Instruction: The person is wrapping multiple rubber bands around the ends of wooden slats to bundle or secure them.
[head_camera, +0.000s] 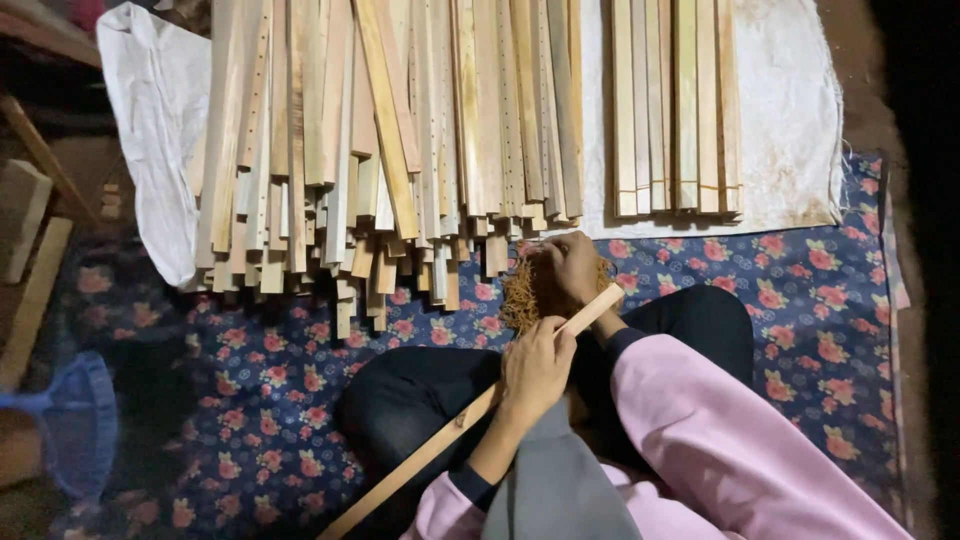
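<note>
A: What are the hands doing?

B: The left hand (535, 365) is wrapped around a long wooden slat (470, 415), fingers curled over it near its upper part. The slat runs on a slant from about 7 o'clock at the bottom edge up to its free end near the middle.

A: And the other one?

B: The right hand (575, 265) sits just beyond the slat's upper end, at about 1 o'clock from the left hand. Its fingers are bunched into a tangle of golden-brown fibre (525, 295), gripping it; the fibre lies touching the slat's tip.

A: What lies around?

B: A flowered mat (800, 290) covers the floor under the person's dark-trousered legs. At 12 o'clock a big heap of wooden slats (380, 140) is piled on a white sheet (790, 120), some drilled with rows of small holes. At 1 o'clock a neater row of slats (675, 100) lies side by side, apart from the heap. At 9 o'clock, low on the left, a blue plastic thing (70, 420) shows, too blurred to name.
</note>
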